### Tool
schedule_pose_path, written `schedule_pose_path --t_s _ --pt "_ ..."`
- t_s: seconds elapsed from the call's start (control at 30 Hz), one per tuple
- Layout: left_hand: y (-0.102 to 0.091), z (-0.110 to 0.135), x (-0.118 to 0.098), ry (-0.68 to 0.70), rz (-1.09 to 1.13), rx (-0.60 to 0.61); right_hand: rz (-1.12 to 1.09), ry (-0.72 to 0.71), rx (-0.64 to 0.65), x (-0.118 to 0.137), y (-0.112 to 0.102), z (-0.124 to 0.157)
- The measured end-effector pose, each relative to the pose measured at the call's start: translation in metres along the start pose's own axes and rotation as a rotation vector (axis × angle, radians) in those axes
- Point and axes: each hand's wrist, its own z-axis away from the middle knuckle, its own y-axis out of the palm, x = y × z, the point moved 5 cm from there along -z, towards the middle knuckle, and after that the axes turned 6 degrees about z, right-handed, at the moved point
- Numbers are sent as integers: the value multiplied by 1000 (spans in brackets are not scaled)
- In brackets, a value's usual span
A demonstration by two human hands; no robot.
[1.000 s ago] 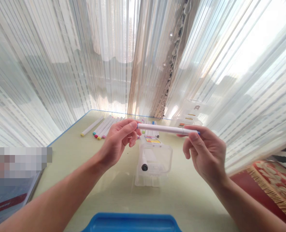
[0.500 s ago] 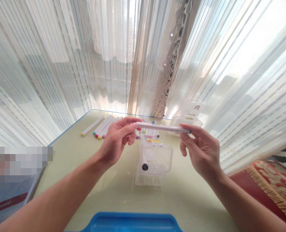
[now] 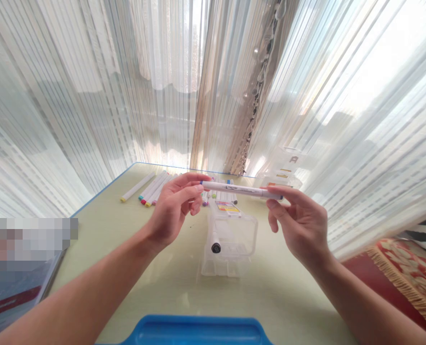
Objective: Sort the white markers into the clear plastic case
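I hold a white marker [image 3: 241, 190] level in the air between both hands, above the pale green table [image 3: 134, 268]. My left hand [image 3: 175, 207] pinches its left end with thumb and fingers. The fingers of my right hand [image 3: 299, 221] are closed on its right end, which has a blue tip. Beneath the marker stands a clear plastic box [image 3: 230, 244] with one white marker [image 3: 215, 238] in it, black cap toward me.
Several white markers with coloured caps [image 3: 151, 189] lie at the table's far left, and more lie behind the box. A blue tray edge [image 3: 196, 330] is at the bottom. Striped sheer curtains [image 3: 213, 81] surround the table. A patterned rug [image 3: 407, 273] lies on the right.
The marker has turned in my fingers, so printed text on its barrel now shows. My right hand drew slightly left along it. The box stayed still.
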Motion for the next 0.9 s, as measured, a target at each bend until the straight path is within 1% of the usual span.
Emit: schedule_pose_path --t_s 0.73,0.9 --pt "-1 -2 1 9 -13 10 10 9 -3 -1 -1 1" --pt "-1 -1 1 -2 -10 -5 13 11 -11 0 -2 1"
